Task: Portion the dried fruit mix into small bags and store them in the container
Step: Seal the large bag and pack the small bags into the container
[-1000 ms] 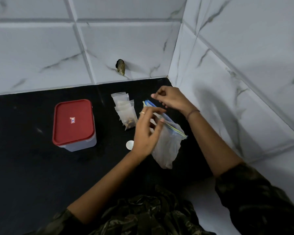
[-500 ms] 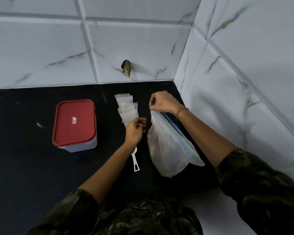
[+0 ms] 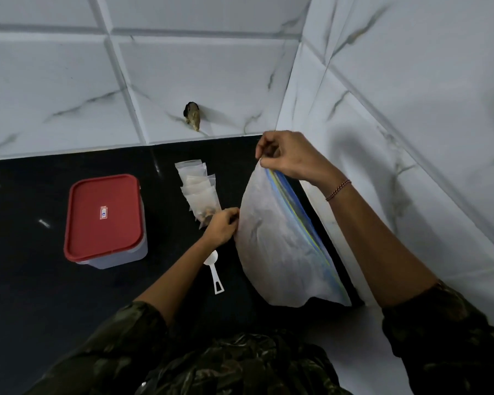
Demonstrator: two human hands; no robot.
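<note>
A large frosted zip bag (image 3: 277, 246) with a blue seal strip hangs over the black counter by the right wall. My right hand (image 3: 291, 158) pinches its top corner and holds it up. My left hand (image 3: 221, 226) has curled fingers at the bag's left edge and seems to pinch it. A short row of small clear bags (image 3: 200, 192) lies just left of that hand; the nearest one has some brown fruit mix in it. The container (image 3: 103, 215) with its red lid on stands further left.
A white plastic scoop (image 3: 214, 272) lies on the black counter (image 3: 26, 280) below my left hand. Marble-tiled walls close in the back and right sides. A small dark fitting (image 3: 193, 115) sticks out of the back wall.
My right hand has lifted the large bag higher by its corner, so it hangs longer. My left hand has dropped from the bag's top to the small bags, then shifted to the bag's left edge.
</note>
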